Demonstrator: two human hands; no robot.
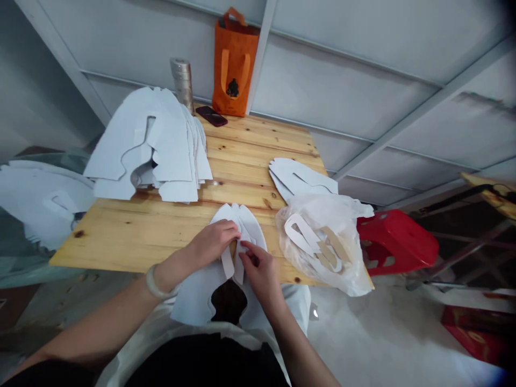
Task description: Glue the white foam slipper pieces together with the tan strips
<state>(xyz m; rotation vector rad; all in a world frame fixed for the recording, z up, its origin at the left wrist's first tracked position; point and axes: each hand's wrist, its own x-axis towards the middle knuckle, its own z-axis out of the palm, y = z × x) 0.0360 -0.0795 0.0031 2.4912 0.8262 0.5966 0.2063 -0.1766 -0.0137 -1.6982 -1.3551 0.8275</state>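
Observation:
A white cardboard cut-out (193, 303) lies across my lap and the table's front edge, with a rounded, notched top and a dark opening low in its middle. Two narrow white flaps (228, 263) hang at its central slot. My left hand (217, 241), a pale bangle on its wrist, is closed on the cut-out at the slot's upper left. Facing it, my right hand (260, 269) pinches the cut-out at the slot's right edge. The fingers partly hide the slot's top.
On the wooden table (237, 161) stand a stack of white cut-outs (173, 156), tape rolls (183, 86), a phone (212, 115) and an orange bag (234, 70). At right are more cut-outs (306, 180), a plastic bag (350, 258) with cardboard scraps, and a red stool (403, 242).

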